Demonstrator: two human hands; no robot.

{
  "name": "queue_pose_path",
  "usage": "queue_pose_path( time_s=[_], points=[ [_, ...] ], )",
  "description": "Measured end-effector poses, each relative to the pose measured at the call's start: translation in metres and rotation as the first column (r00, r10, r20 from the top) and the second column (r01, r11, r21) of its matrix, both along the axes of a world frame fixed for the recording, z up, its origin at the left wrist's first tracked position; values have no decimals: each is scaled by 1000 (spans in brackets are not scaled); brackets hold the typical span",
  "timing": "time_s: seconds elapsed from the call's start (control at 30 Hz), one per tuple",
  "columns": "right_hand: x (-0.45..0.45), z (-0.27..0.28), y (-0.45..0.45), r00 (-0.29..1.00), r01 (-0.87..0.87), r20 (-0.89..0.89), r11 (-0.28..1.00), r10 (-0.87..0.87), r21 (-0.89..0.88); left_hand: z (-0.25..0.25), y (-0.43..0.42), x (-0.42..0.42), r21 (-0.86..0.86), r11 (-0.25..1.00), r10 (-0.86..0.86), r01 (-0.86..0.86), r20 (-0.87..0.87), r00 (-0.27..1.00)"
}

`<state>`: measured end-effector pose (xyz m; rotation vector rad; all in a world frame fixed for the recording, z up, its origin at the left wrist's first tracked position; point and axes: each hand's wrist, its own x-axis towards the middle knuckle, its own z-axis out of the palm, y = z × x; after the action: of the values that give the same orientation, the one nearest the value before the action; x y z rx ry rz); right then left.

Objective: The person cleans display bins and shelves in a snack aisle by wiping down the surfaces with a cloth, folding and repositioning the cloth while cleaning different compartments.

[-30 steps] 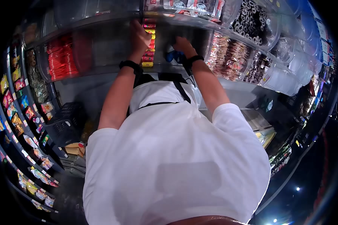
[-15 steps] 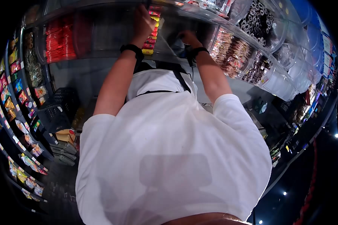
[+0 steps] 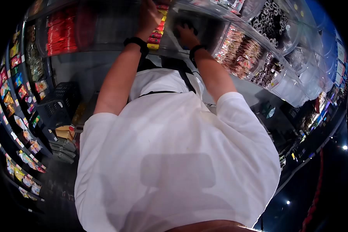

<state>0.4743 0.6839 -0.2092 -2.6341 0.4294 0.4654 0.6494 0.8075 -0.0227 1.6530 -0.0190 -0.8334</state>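
Note:
My left hand (image 3: 150,17) is at the top centre, against the left side of a row of small red and yellow packets (image 3: 157,33) in a clear bin. Its fingers are partly cut off by the frame's top and blurred. To the right of the row, my right hand (image 3: 187,35) reaches into a dark bin compartment (image 3: 210,31). Its fingers are bent over a dark object (image 3: 188,25) that I cannot make out. Black bands circle both wrists.
Red packets (image 3: 61,33) fill a bin at the upper left. Bins of wrapped sweets (image 3: 239,50) and dark rings (image 3: 269,23) stand at the right. Snack shelves (image 3: 17,100) curve down the left side, beside a dark basket (image 3: 62,102).
The blue thing near my right hand has gone from view, and a dark object now shows at its fingers. The bins have shifted slightly in view; my left hand remains beside the packet row.

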Motion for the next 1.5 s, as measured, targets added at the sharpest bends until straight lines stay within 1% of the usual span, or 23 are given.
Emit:
queue_pose_path(
  time_s=[0.03, 0.13, 0.17, 0.2, 0.3, 0.33, 0.4, 0.5, 0.53, 0.57, 0.63, 0.67, 0.73, 0.77, 0.83, 0.9, 0.93, 1.07, 1.1, 1.17, 1.27, 1.3, 1.5],
  points=[
    [-7, -6, 1, 996, -68, -59, 995, 72, 70, -11, -5, 5, 30, 993, 117, -114, -293, 949],
    [-2, -23, -20, 938, -267, -174, 945, 299, 186, -53, 4, -2, 69, 997, 23, -20, -37, 999],
    [3, -28, -28, 865, -396, -222, 884, 450, 247, -76, 9, -7, 242, 970, -87, -34, 474, 876],
    [20, -13, -37, 827, -400, -313, 880, 468, 257, -92, 14, -6, 385, 913, -269, -136, 818, 509],
    [55, 19, -47, 935, -206, -248, 958, 253, 200, -101, 17, -2, 328, 943, -208, -48, 699, 684],
    [60, 20, -48, 933, -213, -250, 957, 259, 198, -100, 17, -7, 317, 943, -186, -101, 754, 631],
    [66, 23, -40, 970, -243, 49, 947, 238, 208, -96, 15, -7, 306, 947, -174, -99, 746, 643],
    [40, -8, -14, 958, -229, -103, 931, 267, 283, -64, 14, -5, 310, 948, -183, -73, 716, 674],
    [25, -18, -4, 901, -425, 65, 903, 428, -60, -56, 14, -7, 317, 947, -198, -45, 690, 697],
    [17, -28, -4, 901, -427, 63, 902, 430, -59, -59, 14, -6, 317, 947, -196, -46, 688, 698],
    [17, -30, -13, 804, -556, -153, 817, 575, 154, -75, 10, -3, 43, 998, -61, 47, 453, 890],
    [20, -22, -19, 755, -518, -270, 795, 598, 314, -82, 9, -4, 38, 998, -58, 46, 452, 890],
    [28, 13, -35, 779, -404, -324, 824, 537, 397, -92, 10, -4, 358, 929, -182, -98, 669, 721],
    [33, 20, -40, 791, -280, -380, 836, 480, 473, -92, 10, -1, 356, 929, -178, -103, 673, 718],
    [48, 16, -40, 806, -385, -315, 849, 501, 363, -87, 11, -5, 361, 926, -186, -114, 697, 693],
    [52, 18, -47, 978, -206, 76, 962, 195, 181, -78, 14, -8, 345, 934, -176, -93, 672, 720],
    [50, 15, -46, 977, -208, 77, 961, 197, 182, -72, 15, -8, 328, 942, -171, -68, 647, 743],
    [29, -21, -45, 844, -503, -144, 856, 516, 120, -86, 15, -6, 359, 931, -231, -64, 716, 659],
    [30, -10, -49, 844, -503, -147, 856, 516, 117, -87, 14, -8, 337, 938, -211, -84, 747, 631],
    [28, 25, -53, 757, -409, -462, 886, 463, 217, -86, 13, -16, 312, 945, -192, -96, 769, 610],
    [23, -8, -72, 825, -405, -340, 892, 452, 202, -85, 14, -7, 314, 936, -181, -158, 816, 549],
    [28, -6, -70, 841, -440, -251, 876, 479, 195, -88, 14, -6, 356, 923, -193, -145, 756, 625],
    [11, 13, -42, 690, -535, -521, 839, 502, 100, -87, 14, -7, 324, 942, -177, -91, 706, 685]
  ],
)
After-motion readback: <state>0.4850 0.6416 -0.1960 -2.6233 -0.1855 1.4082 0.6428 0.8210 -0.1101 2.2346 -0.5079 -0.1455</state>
